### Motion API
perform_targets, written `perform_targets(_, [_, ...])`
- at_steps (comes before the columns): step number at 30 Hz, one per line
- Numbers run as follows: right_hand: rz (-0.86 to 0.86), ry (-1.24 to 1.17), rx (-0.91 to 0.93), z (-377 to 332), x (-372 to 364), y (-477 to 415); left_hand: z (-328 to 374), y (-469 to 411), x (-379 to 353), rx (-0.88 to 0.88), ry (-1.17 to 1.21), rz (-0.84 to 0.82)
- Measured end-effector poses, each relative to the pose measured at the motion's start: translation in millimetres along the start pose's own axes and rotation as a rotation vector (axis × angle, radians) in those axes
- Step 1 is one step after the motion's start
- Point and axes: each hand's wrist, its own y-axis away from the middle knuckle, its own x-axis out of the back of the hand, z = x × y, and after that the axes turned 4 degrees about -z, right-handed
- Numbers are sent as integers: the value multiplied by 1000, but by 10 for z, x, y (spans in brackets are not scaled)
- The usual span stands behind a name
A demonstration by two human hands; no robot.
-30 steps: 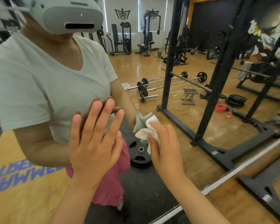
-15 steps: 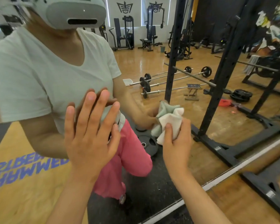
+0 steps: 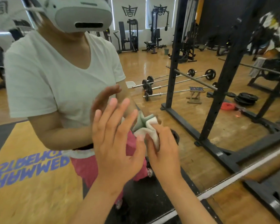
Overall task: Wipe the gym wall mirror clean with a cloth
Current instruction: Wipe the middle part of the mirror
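Right hand [image 3: 164, 152] has the cloth [image 3: 145, 126] bunched up, with the fingers curled round its lower end. The wad is shoved flat against the mirror [image 3: 192, 120], a bit right of dead centre in the view. You can see the cloth meet its own reflection, so it's definitely on the glass.

Left hand [image 3: 113, 139] is at 9 o'clock from the cloth. Its fingers are straight and fanned out, holding nothing. The fingertips don't quite line up with their reflection up at 11 o'clock, so I'd guess it's hovering just off the glass, but I can't swear to it.

Stuff I'd worry about from here:
- That bare left hand. If it lands on the glass for balance, you get a fresh set of prints right next to the patch being wiped.
- The cloth is a crumpled ball, so only a small lump of it touches. That's likely to give streaks and missed bands unless it's flattened out.
- The grip is only on the bottom of the wad. A hard swipe could drag it loose, or the knuckles could smear the glass.
- The two hands are nearly touching, thumb beside cloth. A stroke towards 9 o'clock runs straight into the left hand.
- The low part down by the white strip [image 3: 229, 177] at 5 o'clock is easy to skip.
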Motion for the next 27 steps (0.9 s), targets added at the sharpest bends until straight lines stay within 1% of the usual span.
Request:
perform_targets(2, [20,9,-20,119,95,-44,159,-118,-180,-73,21,-61])
perform_targets(4, [57,-9,-71,255,218,-96,256,-254,-367,-133,-11,-111])
perform_targets(6, [114,-47,-121,423,377,-169,310,-379,-545,-148,-63,-157])
perform_targets(8, [210,-59,-205,657,581,-280,327,-450,-711,-144,-127,-194])
perform_targets(10, [319,-57,-348,975,802,-388,317,-448,-848,-169,-264,-195])
perform_targets(12, [380,-54,-484,1259,986,-454,293,-413,-936,-212,-413,-165])
perform_targets(14, [384,-23,-520,1399,1070,-466,283,-393,-982,-224,-463,-137])
perform_targets(16, [383,-33,-500,1354,1009,-439,290,-395,-1003,-224,-475,-109])
perform_targets(18, [363,-80,-439,1176,829,-359,296,-394,-1017,-219,-475,-88])
perform_targets(20, [299,-107,-319,975,631,-254,312,-398,-1034,-194,-463,-60])
perform_targets(22, [217,-96,-209,883,516,-174,372,-405,-1075,-125,-406,-28])
perform_targets(24, [159,-78,-126,925,527,-174,490,-403,-1153,-67,-320,-27])
perform_targets(27, [96,-16,-40,1086,671,-241,700,-411,-1339,-80,-256,-66])
